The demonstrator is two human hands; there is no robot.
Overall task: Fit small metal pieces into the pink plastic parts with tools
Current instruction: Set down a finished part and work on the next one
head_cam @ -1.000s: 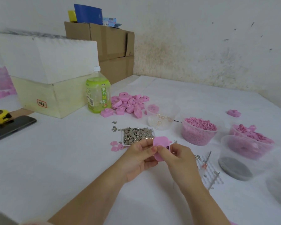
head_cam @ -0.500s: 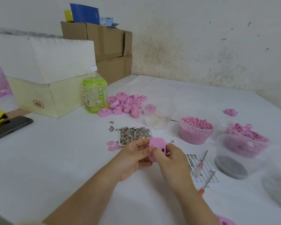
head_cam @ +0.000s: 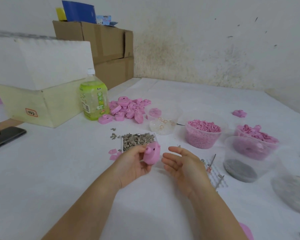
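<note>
Gripping the pink plastic part (head_cam: 151,153) in your left hand (head_cam: 133,163), you hold it raised above the white table (head_cam: 59,170), with thumb and fingers closed round it. Your right hand (head_cam: 182,164) sits just beside the part without touching it, its fingers loosely spread and holding nothing. The tray of small metal pieces (head_cam: 137,139) lies on the table directly behind the part. A thin tool (head_cam: 212,160) lies on the table just to the right of your right hand. A pile of pink parts (head_cam: 128,108) lies beyond the tray, next to a green bottle (head_cam: 93,101).
</note>
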